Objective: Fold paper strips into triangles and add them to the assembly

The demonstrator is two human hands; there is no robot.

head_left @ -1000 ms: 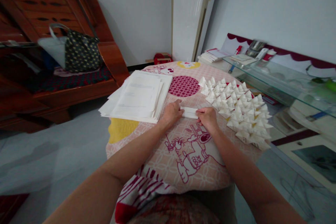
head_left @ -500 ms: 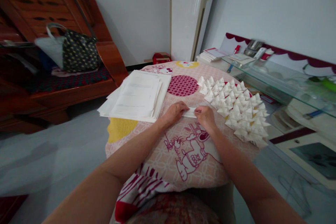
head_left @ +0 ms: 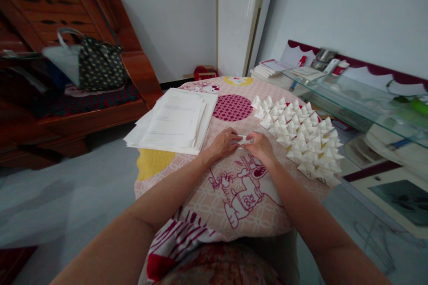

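Note:
A small folded piece of white paper (head_left: 242, 140) lies between my two hands over the middle of the table. My left hand (head_left: 224, 143) has its fingers closed on the paper's left end. From the other side my right hand (head_left: 260, 146) pinches its right end, thumb toward the left hand. Fingers cover much of the paper, so its exact folds are hidden. Just right of my right hand stand rows of pointed folded paper pieces (head_left: 297, 131). Left of my left hand lies a stack of white paper sheets (head_left: 174, 120), the top ones with faint print.
The round table wears a pink patterned tablecloth (head_left: 230, 171). To the right is a glass-topped cabinet (head_left: 354, 102) bearing papers and small items. A wooden bench (head_left: 133, 71) with a dotted bag (head_left: 100, 64) stands left. Behind rises a tall white cabinet-like unit (head_left: 236, 26).
My right hand has turned and shifted slightly left, closer to my left hand. Less of the paper strip shows between them. The stack and folded pieces stay in place.

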